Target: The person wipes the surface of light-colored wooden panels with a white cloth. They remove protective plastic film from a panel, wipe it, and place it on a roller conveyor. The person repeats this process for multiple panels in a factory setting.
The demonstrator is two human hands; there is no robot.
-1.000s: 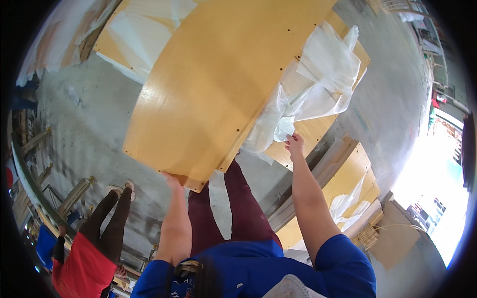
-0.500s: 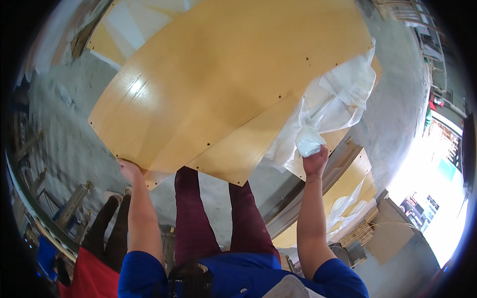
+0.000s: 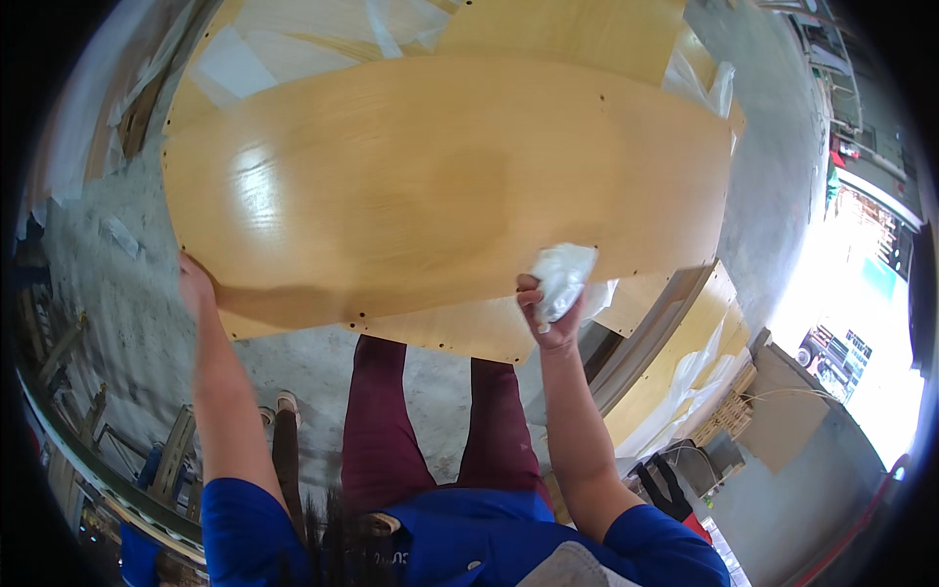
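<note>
A large, smooth, light-brown wooden panel [image 3: 391, 176] with curved edges and small dark holes lies in front of me, over other panels. My left hand [image 3: 198, 287] holds its near left edge, the fingers partly hidden by the panel. My right hand [image 3: 555, 326] is closed round a shiny white wad [image 3: 564, 277], which looks like bunched cloth or plastic, above the panel's near edge. A second panel [image 3: 460, 328] shows under that edge, nearest my legs.
More panels [image 3: 577, 39] with translucent wrapping [image 3: 235, 64] lie at the far side. To the right, another stack of panels [image 3: 675, 377] stands near a grey cabinet [image 3: 812, 470]. Wooden and metal frames [image 3: 171, 450] stand at the lower left, near another person's leg [image 3: 286, 450].
The top panel has swung round to lie more crosswise, covering most of the white sheeting at right. My left hand moved up and left; my right hand, with the wad, moved left.
</note>
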